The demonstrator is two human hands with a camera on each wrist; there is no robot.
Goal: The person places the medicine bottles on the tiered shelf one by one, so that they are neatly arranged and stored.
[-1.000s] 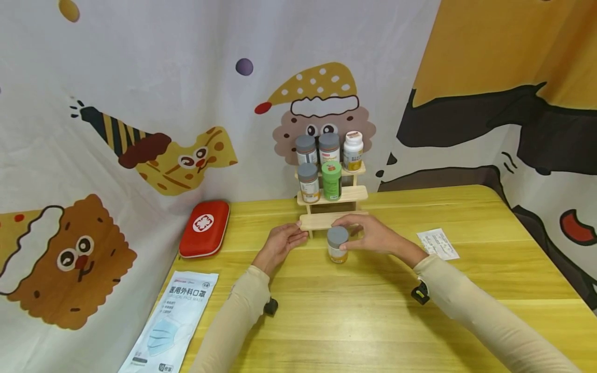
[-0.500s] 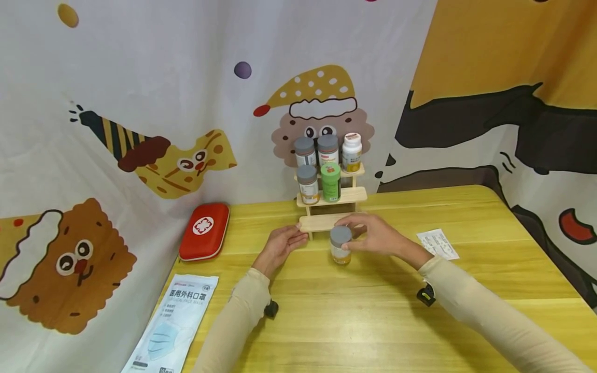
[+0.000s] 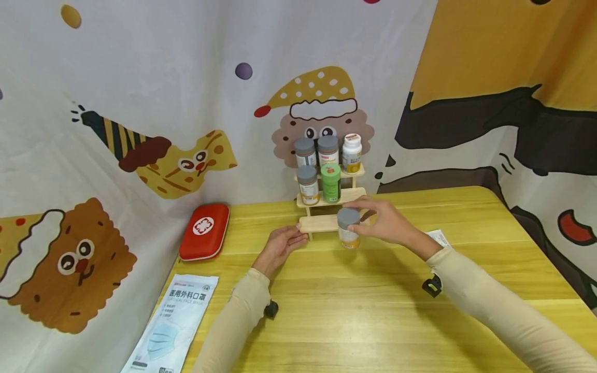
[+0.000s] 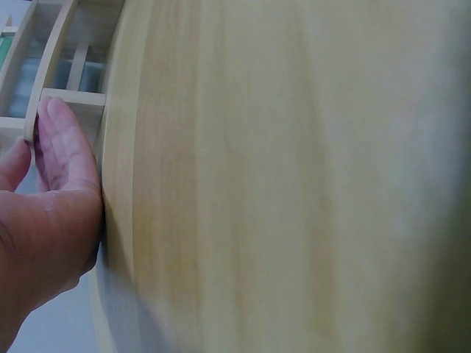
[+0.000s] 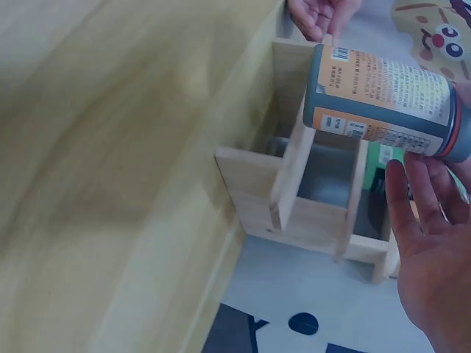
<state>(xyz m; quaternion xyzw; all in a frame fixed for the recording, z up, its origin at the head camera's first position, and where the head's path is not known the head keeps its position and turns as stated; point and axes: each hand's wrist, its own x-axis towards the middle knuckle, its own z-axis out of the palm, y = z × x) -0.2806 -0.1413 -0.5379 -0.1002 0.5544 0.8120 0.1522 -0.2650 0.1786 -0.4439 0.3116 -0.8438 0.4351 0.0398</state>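
My right hand (image 3: 386, 224) holds a grey-lidded pill bottle (image 3: 350, 236) by its lid, in front of the lowest step of a small wooden tiered stand (image 3: 319, 223). In the right wrist view the bottle (image 5: 383, 99) shows its orange and white label, and its base is clear of the table. The left hand (image 3: 281, 245) pinches the left end of that lowest step; thumb and fingers lie on either side of the board in the left wrist view. On the middle step stand a grey-lidded bottle (image 3: 309, 192) and a green one (image 3: 331, 187).
Two grey-lidded bottles (image 3: 328, 150) and a white bottle (image 3: 352, 155) fill the top step. A red first-aid case (image 3: 204, 231) and a face-mask packet (image 3: 173, 321) lie at the left. Behind my right wrist is a printed paper slip (image 3: 439, 238). A patterned curtain (image 3: 196, 77) hangs behind.
The right hand has lifted the bottle off the table and carried it right and back towards the lowest step. My left hand stays at the stand's edge.
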